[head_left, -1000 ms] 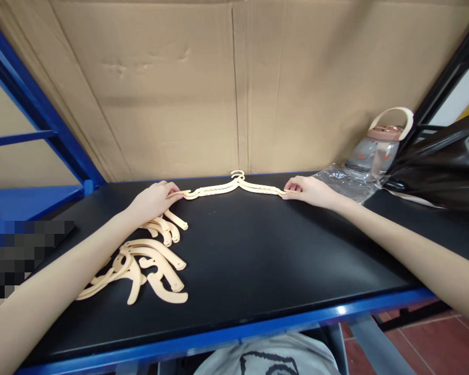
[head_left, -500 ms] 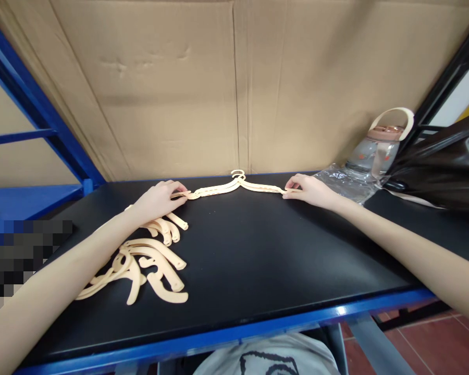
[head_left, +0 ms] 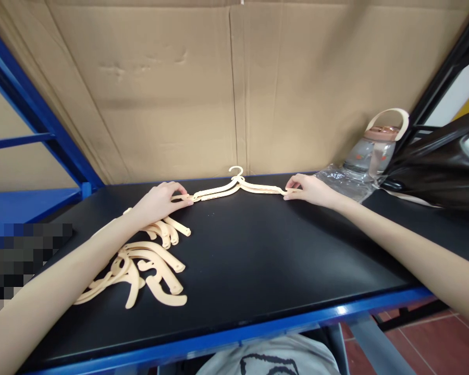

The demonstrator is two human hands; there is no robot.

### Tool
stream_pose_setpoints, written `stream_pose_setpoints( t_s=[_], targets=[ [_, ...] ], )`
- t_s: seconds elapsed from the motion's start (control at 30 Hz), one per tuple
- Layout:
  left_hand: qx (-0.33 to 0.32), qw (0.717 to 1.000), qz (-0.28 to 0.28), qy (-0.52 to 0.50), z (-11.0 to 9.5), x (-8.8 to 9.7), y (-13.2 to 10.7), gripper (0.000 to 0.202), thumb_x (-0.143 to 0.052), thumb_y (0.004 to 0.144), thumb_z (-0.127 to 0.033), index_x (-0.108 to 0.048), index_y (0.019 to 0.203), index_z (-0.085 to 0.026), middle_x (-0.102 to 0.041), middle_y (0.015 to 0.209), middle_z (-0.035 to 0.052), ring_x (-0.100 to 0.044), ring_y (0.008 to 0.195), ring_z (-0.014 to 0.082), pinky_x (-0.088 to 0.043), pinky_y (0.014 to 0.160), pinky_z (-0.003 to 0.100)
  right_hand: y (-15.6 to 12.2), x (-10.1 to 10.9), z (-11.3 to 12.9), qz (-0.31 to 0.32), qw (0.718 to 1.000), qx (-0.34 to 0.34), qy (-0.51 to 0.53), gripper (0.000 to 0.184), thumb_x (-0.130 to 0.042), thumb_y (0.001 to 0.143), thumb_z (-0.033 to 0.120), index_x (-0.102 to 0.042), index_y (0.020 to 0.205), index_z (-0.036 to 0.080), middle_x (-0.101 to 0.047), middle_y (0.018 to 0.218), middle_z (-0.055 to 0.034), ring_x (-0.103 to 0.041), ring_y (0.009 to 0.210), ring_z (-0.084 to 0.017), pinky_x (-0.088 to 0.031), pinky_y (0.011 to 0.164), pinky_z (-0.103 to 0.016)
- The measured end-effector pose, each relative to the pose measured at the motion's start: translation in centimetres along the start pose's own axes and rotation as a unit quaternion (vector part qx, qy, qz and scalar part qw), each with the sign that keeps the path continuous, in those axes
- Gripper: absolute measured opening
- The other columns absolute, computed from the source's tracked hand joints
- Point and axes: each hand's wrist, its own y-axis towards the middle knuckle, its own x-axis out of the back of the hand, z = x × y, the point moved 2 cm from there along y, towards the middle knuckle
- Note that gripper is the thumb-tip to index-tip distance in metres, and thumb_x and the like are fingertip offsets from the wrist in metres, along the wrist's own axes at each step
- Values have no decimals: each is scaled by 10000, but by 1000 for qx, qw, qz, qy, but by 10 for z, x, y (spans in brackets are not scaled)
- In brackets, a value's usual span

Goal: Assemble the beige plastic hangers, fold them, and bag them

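Work surface: black tabletop (head_left: 266, 260), matte, blue front edge (head_left: 234, 334). Left side: larger pile of folded cream hangers (head_left: 133, 281), curved arms overlapping, several ends pointing right; its left part is partly hidden. Just behind it: smaller cluster of cream hanger arms (head_left: 177, 227), also partly covered from view. Rear centre: one spread cream hanger (head_left: 258, 186), hook toward the back; contact with the top cannot be confirmed. Right rear: clear bottle (head_left: 365, 156), upright, crumpled transparent film (head_left: 342, 185) beside its base. Far right: glossy black bag (head_left: 437, 161), near the bottle.

Grey top (head_left: 224, 359), black outlined print (head_left: 266, 358); bare forearms (head_left: 406, 247).
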Motion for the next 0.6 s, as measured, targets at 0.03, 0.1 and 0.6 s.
stream_pose_setpoints(
  t_s=[0.03,0.1,0.6],
  targets=[
    [-7,1000,-6,0,-2,1,0,454,-497,792,-645,-608,910,-221,-667,1003,75,-589,940,281,-438,841,386,0,1,-1,0,1000,0,-2,267,-694,715,441,-615,842,220,-686,920,-30,-636,852,-218,-436,675,-295],
    [-15,1000,-17,-8,-5,2,-1,466,-482,801,-659,-605,907,-222,-665,995,72,-586,932,276,-437,850,388,0,4,-2,5,1000,2,-5,262,-691,715,440,-620,837,219,-689,926,-33,-637,862,-222,-442,694,-299],
    [3,998,35,-53,-10,0,-3,392,-489,821,-586,-571,973,-234,-697,1050,46,-631,1017,243,-464,828,318,2,1,-11,39,999,10,9,327,-655,748,437,-631,971,200,-698,906,-39,-646,810,-196,-479,701,-285]
  ],
)
